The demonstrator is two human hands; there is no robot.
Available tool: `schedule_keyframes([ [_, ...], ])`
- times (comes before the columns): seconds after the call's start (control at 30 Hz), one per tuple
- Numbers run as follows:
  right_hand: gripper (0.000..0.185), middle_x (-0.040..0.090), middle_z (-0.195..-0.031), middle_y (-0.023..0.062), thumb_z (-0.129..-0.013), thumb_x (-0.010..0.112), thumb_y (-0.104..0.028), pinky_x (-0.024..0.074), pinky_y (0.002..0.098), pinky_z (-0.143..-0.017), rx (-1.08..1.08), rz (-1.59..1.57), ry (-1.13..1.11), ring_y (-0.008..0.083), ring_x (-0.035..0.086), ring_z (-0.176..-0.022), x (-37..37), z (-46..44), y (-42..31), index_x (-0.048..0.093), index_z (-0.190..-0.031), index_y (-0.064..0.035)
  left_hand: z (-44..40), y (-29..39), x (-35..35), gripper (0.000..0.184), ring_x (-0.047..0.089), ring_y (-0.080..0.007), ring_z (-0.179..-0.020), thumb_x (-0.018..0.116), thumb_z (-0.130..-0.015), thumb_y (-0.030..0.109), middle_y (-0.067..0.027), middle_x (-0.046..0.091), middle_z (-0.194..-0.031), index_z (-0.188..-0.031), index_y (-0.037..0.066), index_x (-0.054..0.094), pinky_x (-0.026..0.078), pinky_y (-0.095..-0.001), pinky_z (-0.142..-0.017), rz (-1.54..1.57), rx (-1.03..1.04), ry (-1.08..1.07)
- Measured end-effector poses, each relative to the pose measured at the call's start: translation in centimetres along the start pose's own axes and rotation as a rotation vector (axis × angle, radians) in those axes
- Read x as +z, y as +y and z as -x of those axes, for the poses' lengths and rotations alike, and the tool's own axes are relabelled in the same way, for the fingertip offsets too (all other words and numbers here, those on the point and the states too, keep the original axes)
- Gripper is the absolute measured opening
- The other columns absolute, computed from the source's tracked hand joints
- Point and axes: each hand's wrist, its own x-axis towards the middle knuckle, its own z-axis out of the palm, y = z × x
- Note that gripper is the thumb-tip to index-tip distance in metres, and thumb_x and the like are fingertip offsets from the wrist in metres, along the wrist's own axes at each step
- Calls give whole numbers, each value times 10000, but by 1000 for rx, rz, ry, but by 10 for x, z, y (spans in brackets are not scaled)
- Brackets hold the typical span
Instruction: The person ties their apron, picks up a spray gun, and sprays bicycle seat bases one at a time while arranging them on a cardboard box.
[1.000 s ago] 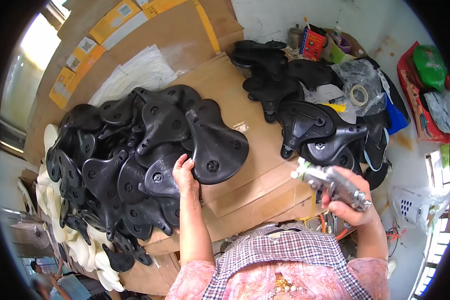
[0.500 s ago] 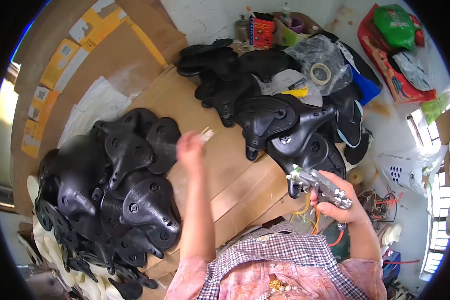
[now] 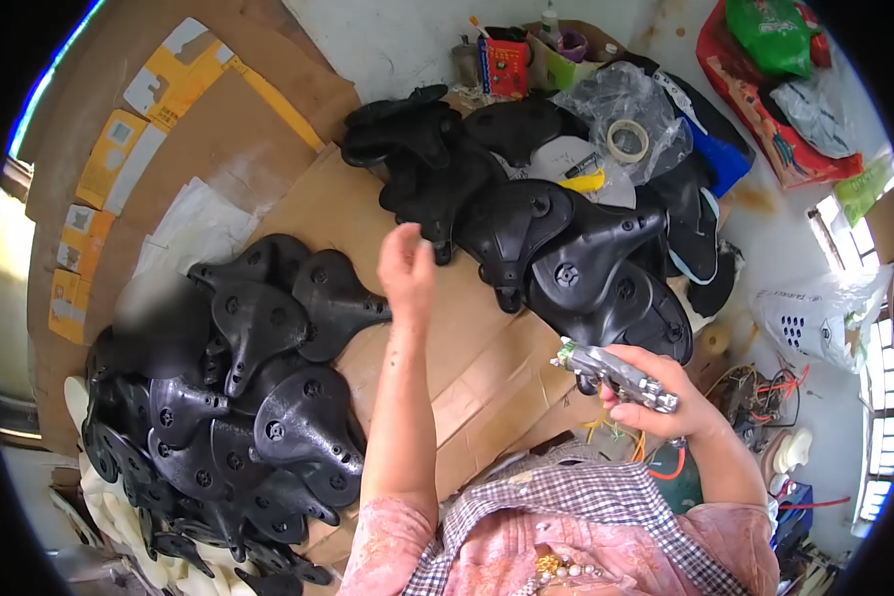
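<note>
My left hand [image 3: 407, 275] is raised over the cardboard-covered table, its fingers loosely bent with nothing visible in them. Just beyond it lies a black plastic bicycle saddle base [image 3: 439, 194]. My right hand [image 3: 656, 392] grips a grey metal staple gun [image 3: 621, 377], its green-tinged nose pointing left; a red air hose [image 3: 669, 467] hangs below it. Behind the gun, more saddle bases [image 3: 606, 260] lie overlapped. A large pile of saddle bases [image 3: 303, 432] fills the left, with one base [image 3: 333, 303] at its near edge, nose towards my left wrist.
A roll of tape [image 3: 627, 141], clear plastic [image 3: 606, 94] and a yellow cutter [image 3: 584, 182] lie at the back. A red box [image 3: 505, 68] stands by the wall. Bags [image 3: 805, 109] are at the right. Cardboard [image 3: 219, 129] lines the left side.
My left hand has moved right and away from me, from beside the left pile towards the back saddle bases. My right hand still holds the staple gun. The view has shifted slightly.
</note>
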Motion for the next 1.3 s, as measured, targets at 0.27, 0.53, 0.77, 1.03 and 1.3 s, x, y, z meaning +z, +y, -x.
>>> schedule_keyframes([
  [0.27, 648, 629, -978, 95, -759, 719, -106, 518, 306, -813, 96, -64, 71, 151, 620, -881, -8, 26, 4, 437, -1326, 32, 30, 1, 116, 311, 598, -329, -872, 733, -679, 93, -137, 638, -942, -976, 51, 651, 493, -406, -794, -421, 302, -349],
  [0.53, 621, 638, -962, 90, -772, 734, -92, 505, 281, -760, 20, -65, 169, 143, 629, -843, -18, 41, 5, 458, -1316, 23, 3, -9, 76, 217, 607, -293, -814, 636, -768, 1, -128, 637, -909, -978, 56, 635, 495, -384, -740, -345, 239, -114],
  [0.77, 567, 634, -878, 35, -806, 722, -112, 486, 247, -717, 89, -39, -118, 95, 600, -782, 11, 18, -2, 481, -1306, 3, 24, -20, -94, 121, 602, -118, -772, 586, -896, 9, -46, 633, -925, -1016, 10, 581, 504, -250, -680, 557, -251, 378],
  [1.03, 666, 608, -929, 70, -797, 701, -110, 511, 275, -745, -95, -264, 132, 129, 587, -852, 45, 19, -51, 386, -1363, 44, 94, -34, -149, 71, 584, -116, -749, 598, -889, 19, -33, 622, -912, -957, 24, 577, 493, -261, -680, 619, -280, 509],
  [1.3, 603, 636, -917, 54, -786, 713, -94, 489, 262, -752, 132, -120, -63, 109, 602, -826, 40, 77, -47, 468, -1330, -6, 100, -20, -233, 84, 590, -204, -700, 529, -851, 36, -73, 614, -867, -923, 17, 567, 532, -295, -631, 710, -160, 890],
])
